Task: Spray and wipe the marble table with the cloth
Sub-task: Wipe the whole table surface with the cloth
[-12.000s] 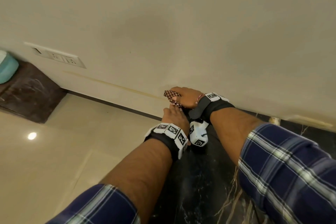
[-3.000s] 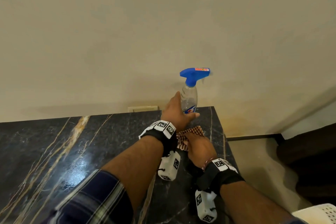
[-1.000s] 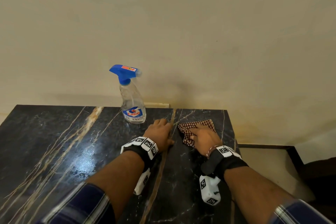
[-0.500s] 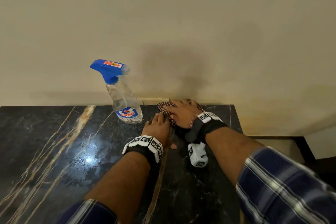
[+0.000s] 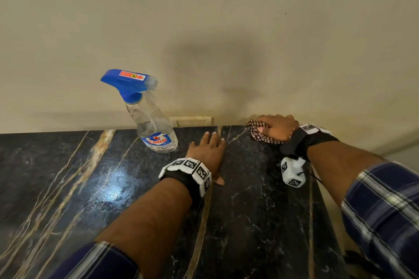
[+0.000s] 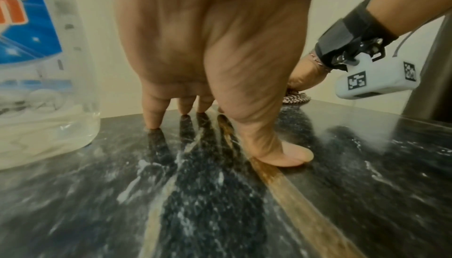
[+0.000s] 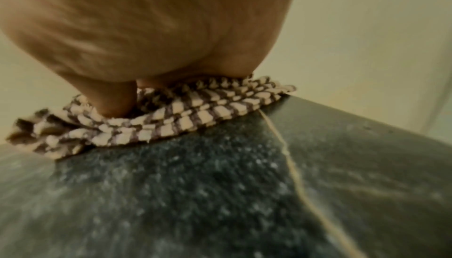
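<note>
The black marble table with gold veins fills the lower half of the head view. A clear spray bottle with a blue trigger head stands upright at the table's back edge, held by nobody. My left hand lies flat on the marble just right of the bottle, fingers straight and thumb spread. My right hand holds a brown-and-cream checked cloth down on the table's far right, against the wall. Its thumb digs into the bunched cloth; its fingers are hidden.
A plain beige wall rises right behind the table, with a small beige plate at its foot. The table's right edge drops off to the floor. A glossy patch of reflected light shows on the marble at left.
My right hand has slid the cloth to the right along the back edge, away from my left hand. The left hand stays flat near the bottle, which has not moved.
</note>
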